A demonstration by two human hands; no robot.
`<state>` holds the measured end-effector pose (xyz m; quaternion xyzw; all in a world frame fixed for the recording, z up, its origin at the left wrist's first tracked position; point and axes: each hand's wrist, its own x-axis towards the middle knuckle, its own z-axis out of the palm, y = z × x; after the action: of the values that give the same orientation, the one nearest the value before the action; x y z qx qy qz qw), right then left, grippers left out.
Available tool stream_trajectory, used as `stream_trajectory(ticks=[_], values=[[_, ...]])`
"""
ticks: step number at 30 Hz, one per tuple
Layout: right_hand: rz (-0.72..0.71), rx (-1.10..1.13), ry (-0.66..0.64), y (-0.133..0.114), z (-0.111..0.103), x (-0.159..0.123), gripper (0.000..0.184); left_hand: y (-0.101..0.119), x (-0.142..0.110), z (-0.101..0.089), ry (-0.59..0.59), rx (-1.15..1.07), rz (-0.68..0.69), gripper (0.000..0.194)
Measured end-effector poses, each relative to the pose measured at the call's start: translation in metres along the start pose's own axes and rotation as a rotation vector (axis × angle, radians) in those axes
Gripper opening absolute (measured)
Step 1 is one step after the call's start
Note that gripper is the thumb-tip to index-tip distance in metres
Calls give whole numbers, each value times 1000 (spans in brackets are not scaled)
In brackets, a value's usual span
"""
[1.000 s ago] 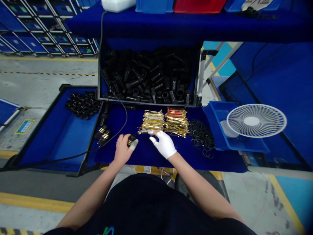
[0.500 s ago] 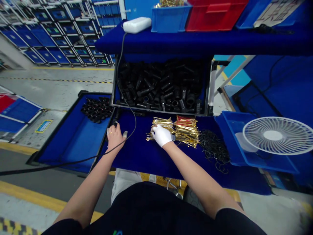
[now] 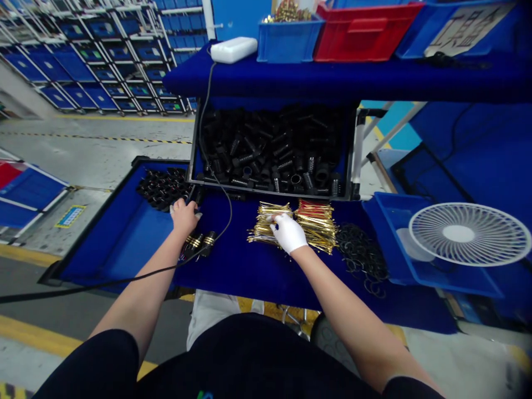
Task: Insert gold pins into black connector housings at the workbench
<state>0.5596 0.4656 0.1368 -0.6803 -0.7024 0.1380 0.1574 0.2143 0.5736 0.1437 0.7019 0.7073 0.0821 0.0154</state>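
Closest in, the left hand (image 3: 184, 217) is curled down by the back edge of the blue work mat (image 3: 245, 277). Can't tell if it's gripping anything. Two gold-banded connectors (image 3: 198, 244) lie just below it. The white-gloved right hand (image 3: 288, 233) sits on a bundle of gold pins (image 3: 266, 224), but I can't tell if it's pinching any. Red-tipped pins (image 3: 316, 224) are right beside it, then black rubber rings (image 3: 361, 255). Further up, there's a bin of black plastic parts (image 3: 270, 149) at top middle, with a small black pile (image 3: 162, 188) to its left and a white fan (image 3: 469, 234) far right.
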Motion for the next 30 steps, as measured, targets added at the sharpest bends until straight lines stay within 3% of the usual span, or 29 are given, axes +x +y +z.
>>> stream_trajectory(ticks=[4,7,9,11,12,15,17,20,21,23,25,27,30], values=[[2,-43,-66,-2,6,9,23,2,2,-17,51,-58,71,19],[-2,-65,-110,-7,12,18,17,14,-11,-26,75,-373,47,31],[-3,-70,-124,-10,15,23,14,27,-31,-25,2,-705,27,40],[-4,-62,-115,-13,15,23,11,42,-59,-20,-94,-802,91,46],[-7,-52,-97,-13,14,21,12,48,-75,-16,-196,-840,180,45],[-28,-11,-2,-13,5,11,21,62,-121,-5,-263,-666,441,34],[-69,149,185,-14,-5,3,22,71,-144,3,-203,-511,457,42],[-49,727,584,-19,-26,-5,12,84,-161,15,-174,-514,314,57],[-6,958,649,-22,-34,-6,11,88,-162,19,-191,-580,250,57],[91,1325,586,-26,-50,-12,15,95,-161,22,-227,-720,133,50],[145,1507,437,-30,-61,-22,21,101,-158,18,-260,-844,43,48],[173,1493,339,-32,-65,-39,24,107,-158,8,-311,-959,-26,54],[144,1269,194,-38,-61,-67,20,122,-165,-16,-587,-1396,-284,68]])
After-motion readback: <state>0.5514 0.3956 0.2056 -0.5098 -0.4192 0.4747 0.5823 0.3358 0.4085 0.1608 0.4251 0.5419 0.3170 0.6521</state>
